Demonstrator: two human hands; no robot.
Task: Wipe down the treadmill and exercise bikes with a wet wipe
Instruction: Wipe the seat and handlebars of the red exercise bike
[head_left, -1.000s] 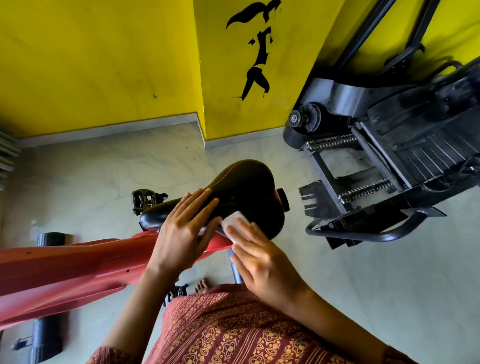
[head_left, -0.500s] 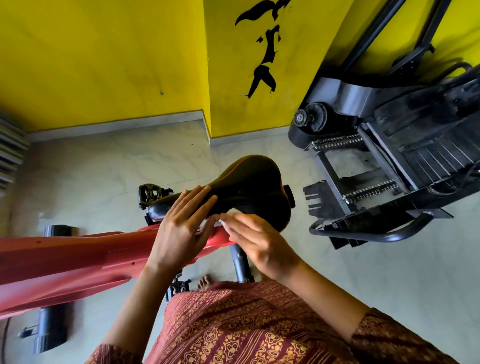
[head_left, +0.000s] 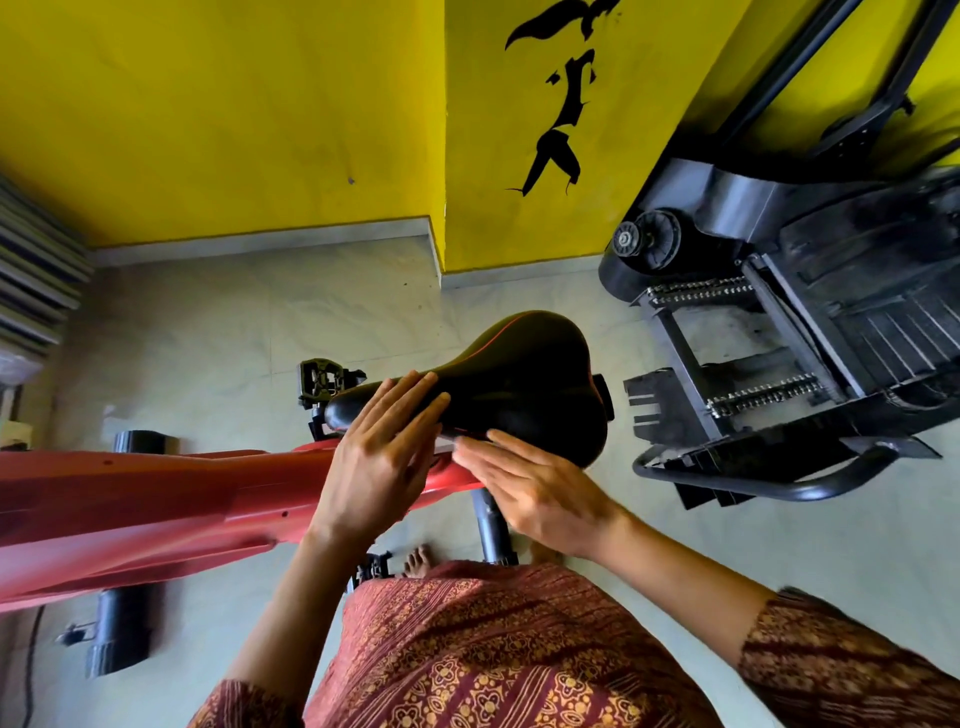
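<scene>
Wipe (head_left: 445, 440) shows only as a pale sliver at the near edge of the black saddle (head_left: 524, 379), tucked under the fingertips of the right hand (head_left: 540, 493). It is probably the wet wipe, though most of it is hidden. The right hand's fingers lie straight and together, pressing flat against that edge. The left hand (head_left: 376, 462) rests on the saddle's narrow nose just to the left, fingers straight and slightly spread, gripping nothing. The saddle sits on a dark seat post (head_left: 491, 525) of the exercise bike (head_left: 156, 499), whose red body runs off to the left. A black pedal (head_left: 324, 382) shows beyond the nose. To the right stands a black machine (head_left: 841, 332) with chains and a curved bar, well apart from the saddle. On the far yellow wall (head_left: 208, 104), black brush-like marks (head_left: 563, 98) form no letters I can read.
</scene>
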